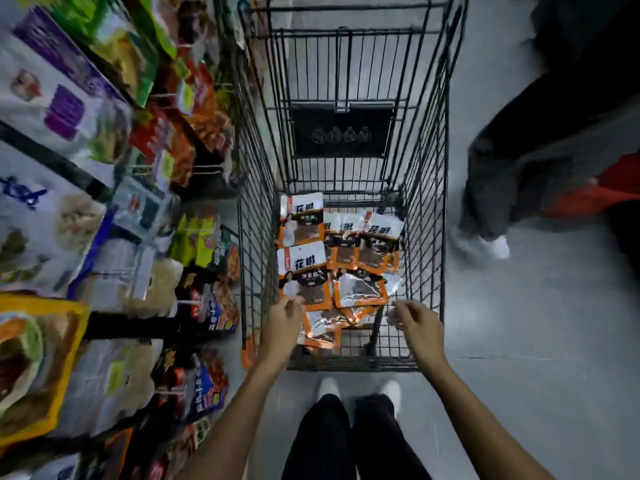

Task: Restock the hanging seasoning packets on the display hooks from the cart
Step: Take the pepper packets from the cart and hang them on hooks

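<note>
A black wire cart (426, 188) stands in front of me. Several orange-and-white seasoning packets (308, 271) lie loose on its floor. My left hand (282, 323) hovers over the near left packets with fingers loosely curled and holds nothing. Over the cart's near right corner is my right hand (417, 323), fingers also loosely curled; a clear packet edge lies just under its fingertips, and whether they touch it is unclear. The display hooks (188, 303) with hanging packets run along the left, blurred.
Shelving with many coloured bags (62, 112) fills the left side. Another person's dark trouser leg and white shoe (495, 245) stand on the grey floor to the right of the cart, next to something red (609, 192). My own legs and white shoes are below the cart.
</note>
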`<action>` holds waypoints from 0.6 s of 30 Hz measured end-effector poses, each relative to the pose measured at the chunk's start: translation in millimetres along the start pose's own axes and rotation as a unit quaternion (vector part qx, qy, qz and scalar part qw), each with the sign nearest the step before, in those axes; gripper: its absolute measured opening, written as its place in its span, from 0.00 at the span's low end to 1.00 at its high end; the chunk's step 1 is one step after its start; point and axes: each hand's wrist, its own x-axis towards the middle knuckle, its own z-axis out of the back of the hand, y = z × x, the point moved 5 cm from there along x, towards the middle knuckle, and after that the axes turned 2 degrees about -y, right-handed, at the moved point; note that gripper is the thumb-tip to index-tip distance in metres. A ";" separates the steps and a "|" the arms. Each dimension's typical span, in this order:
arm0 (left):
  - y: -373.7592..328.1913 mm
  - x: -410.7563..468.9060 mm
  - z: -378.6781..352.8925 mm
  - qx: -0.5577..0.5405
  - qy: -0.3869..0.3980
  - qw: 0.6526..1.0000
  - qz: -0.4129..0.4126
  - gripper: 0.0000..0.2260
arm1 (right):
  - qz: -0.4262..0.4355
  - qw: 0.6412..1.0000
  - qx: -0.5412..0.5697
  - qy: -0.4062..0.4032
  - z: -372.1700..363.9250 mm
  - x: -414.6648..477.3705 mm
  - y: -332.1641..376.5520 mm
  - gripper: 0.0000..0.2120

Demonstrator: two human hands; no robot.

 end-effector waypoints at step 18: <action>81.6 165.5 -104.8 0.072 -0.069 0.980 0.174 0.26 | -0.111 0.958 -0.263 0.000 -120.0 173.6 -105.5 0.31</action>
